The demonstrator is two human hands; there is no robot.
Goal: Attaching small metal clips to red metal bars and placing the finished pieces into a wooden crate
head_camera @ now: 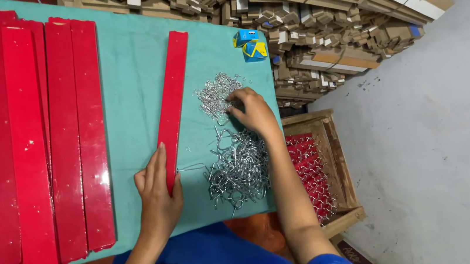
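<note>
Lying slantwise on the teal table (128,73), red strip (173,106), near end being pinched by left hand (158,192). Right hand (253,111) picking with curled fingers among metal hooks (239,170), close to table's right edge. Open teal either side; stacked red strips (30,143) crowding left.

Bare cloth (128,73) between red strips (30,149), hooks (236,167).
</note>
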